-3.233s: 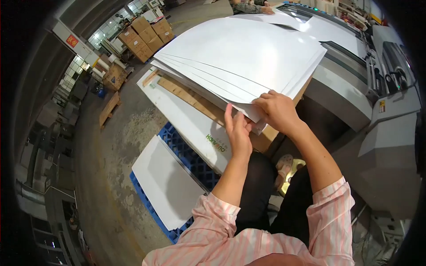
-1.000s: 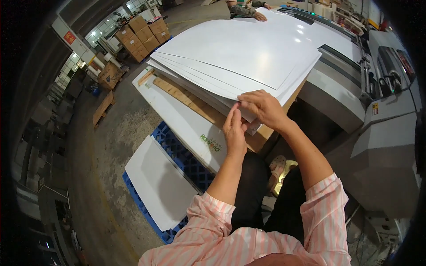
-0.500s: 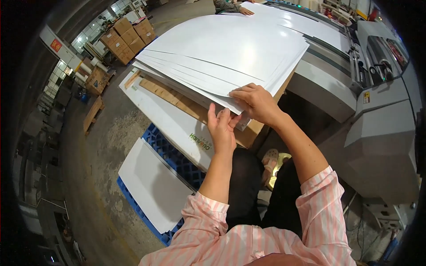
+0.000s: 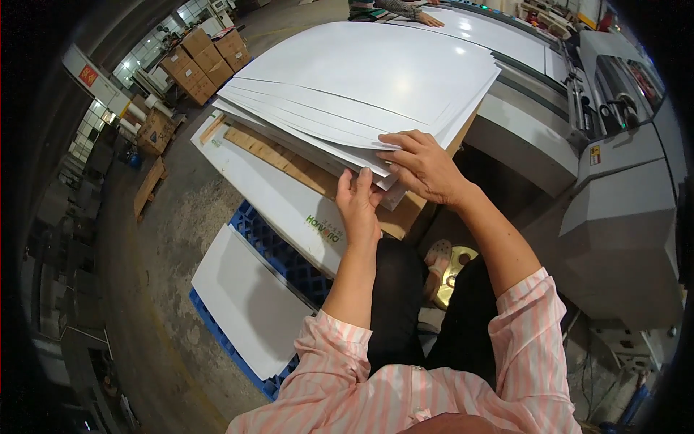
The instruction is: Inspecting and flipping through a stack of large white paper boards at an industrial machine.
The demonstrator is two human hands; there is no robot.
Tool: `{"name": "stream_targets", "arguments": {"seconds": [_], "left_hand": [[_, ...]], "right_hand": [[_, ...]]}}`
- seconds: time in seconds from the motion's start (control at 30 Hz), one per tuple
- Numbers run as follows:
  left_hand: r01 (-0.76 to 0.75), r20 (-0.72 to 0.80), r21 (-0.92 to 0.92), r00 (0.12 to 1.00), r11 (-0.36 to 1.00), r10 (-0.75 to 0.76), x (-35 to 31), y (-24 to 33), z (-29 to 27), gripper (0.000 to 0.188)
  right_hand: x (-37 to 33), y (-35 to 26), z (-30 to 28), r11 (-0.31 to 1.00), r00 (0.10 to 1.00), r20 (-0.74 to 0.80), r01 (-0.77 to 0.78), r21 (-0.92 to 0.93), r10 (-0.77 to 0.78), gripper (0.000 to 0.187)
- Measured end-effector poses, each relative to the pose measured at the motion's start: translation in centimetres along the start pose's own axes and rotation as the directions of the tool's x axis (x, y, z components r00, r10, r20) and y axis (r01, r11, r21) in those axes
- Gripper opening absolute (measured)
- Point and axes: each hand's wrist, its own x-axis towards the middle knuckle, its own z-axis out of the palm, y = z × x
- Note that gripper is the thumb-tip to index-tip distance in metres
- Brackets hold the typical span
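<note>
A fanned stack of large white sheets [image 4: 369, 87] lies on brown board [image 4: 289, 163] in front of me. My left hand [image 4: 358, 202] pinches the near corner of the lower sheets from below, fingers curled on the edge. Resting flat on top of that same corner, my right hand [image 4: 423, 166] has its fingers spread over the upper sheets. Both forearms come up from my pink striped sleeves.
A grey machine [image 4: 614, 173] stands at the right, with white sheets on its feed table [image 4: 499, 32] and another person's hand [image 4: 405, 9] at the far end. A blue pallet [image 4: 282, 257] with white boards lies at the left. Cardboard boxes [image 4: 206, 58] stand far left.
The stack's near corner has shifted slightly toward me and left. My left hand has slid up under the edge, while my right hand has stayed on top of the corner.
</note>
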Motion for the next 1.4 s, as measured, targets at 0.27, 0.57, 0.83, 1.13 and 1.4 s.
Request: {"name": "stream_targets", "arguments": {"seconds": [0.27, 0.57, 0.83, 1.13, 1.4], "left_hand": [[-0.048, 0.048, -0.021, 0.998, 0.999, 0.049, 2.0, -1.4, -2.2, 0.033], [-0.112, -0.044, 0.232, 0.991, 0.966, 0.125, 3.4, -1.0, -3.1, 0.062], [-0.083, -0.043, 0.347, 0.994, 0.934, 0.104, 3.1, -0.8, -2.9, 0.034], [-0.111, 0.025, 0.459, 0.993, 0.881, 0.113, 3.5, -1.5, -4.3, 0.025], [-0.075, 0.064, 0.330, 0.996, 0.941, 0.057, 2.0, -1.4, -2.0, 0.033]], "right_hand": [[0.6, 1.3, 2.6, 1.000, 0.978, -0.207, 0.013, -0.017, -0.016, 0.025], [1.4, 1.4, 3.5, 1.000, 0.884, -0.468, -0.009, -0.021, -0.002, 0.015], [3.4, 1.3, 4.8, 0.834, 0.788, -0.422, -0.200, 0.514, 0.448, 0.019], [3.6, 1.1, 3.4, 0.929, 0.742, -0.652, 0.112, 0.352, 0.157, 0.017], [0.9, 1.3, 2.8, 0.957, 0.977, -0.029, -0.201, 0.209, 0.211, 0.030]]}}
